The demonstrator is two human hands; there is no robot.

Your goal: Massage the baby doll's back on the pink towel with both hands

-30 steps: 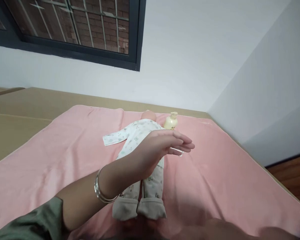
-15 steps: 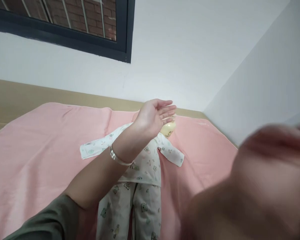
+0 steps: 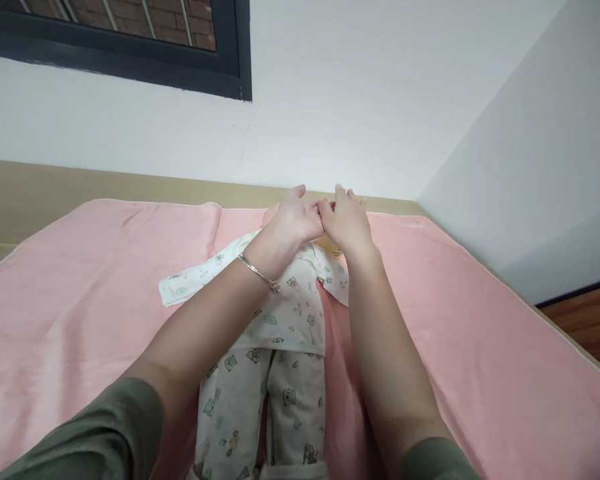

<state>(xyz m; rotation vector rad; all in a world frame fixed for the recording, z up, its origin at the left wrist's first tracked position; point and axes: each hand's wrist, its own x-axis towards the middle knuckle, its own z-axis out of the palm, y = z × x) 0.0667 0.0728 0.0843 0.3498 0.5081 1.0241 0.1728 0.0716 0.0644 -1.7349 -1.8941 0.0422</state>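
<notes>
My left hand, with a silver bracelet on its wrist, is held palm up with the thumb spread out. Its fingertips meet my right hand, whose thumb side touches them; the other right fingers point away from me, apart. No object shows in either hand. Beneath them lies a white long-sleeved baby top with small animal prints, one sleeve stretched to the left. Below it are matching baby trousers. A yellow rounded item is mostly hidden behind my right hand and wrist.
A pink sheet covers the surface under the clothes. Behind it runs a beige ledge against the white wall. A dark-framed window is at the upper left, and a brown wooden panel at the right edge.
My right hand has come from the blurred right foreground to meet my left hand over the clothes. The left hand's fingers are now partly covered, and the yellow item is more hidden.
</notes>
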